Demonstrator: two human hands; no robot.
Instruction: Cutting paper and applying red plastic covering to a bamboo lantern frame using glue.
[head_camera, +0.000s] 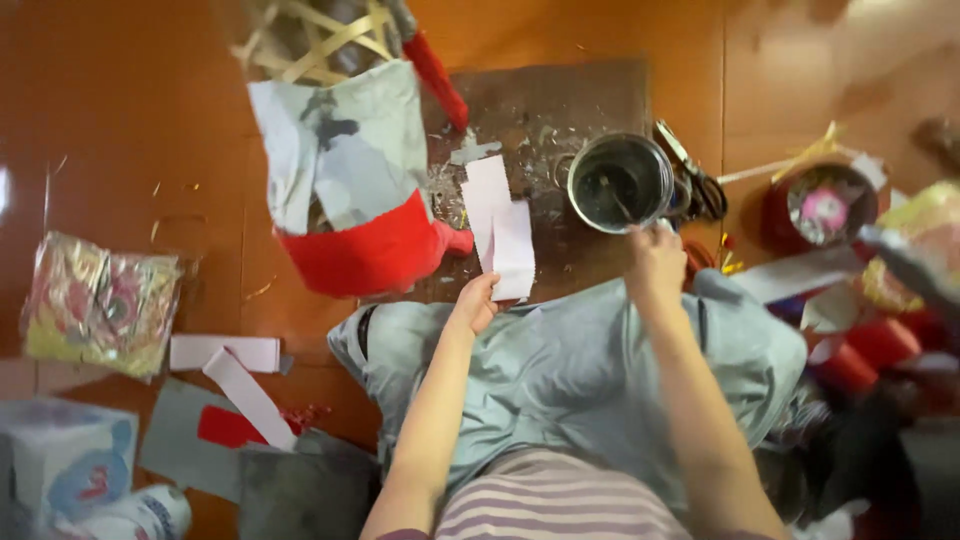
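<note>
Two hands over orange floor (120, 120), dark board (570, 100), paper scraps (500, 225)

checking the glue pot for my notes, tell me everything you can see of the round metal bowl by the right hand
The round metal bowl looks like dull grey steel, upright and open on the dark, scrap-littered board. Its inside is dark and smeared, with a thin stick or brush leaning in it. The right hand is at its near rim. Scissors lie against its right side.
</note>
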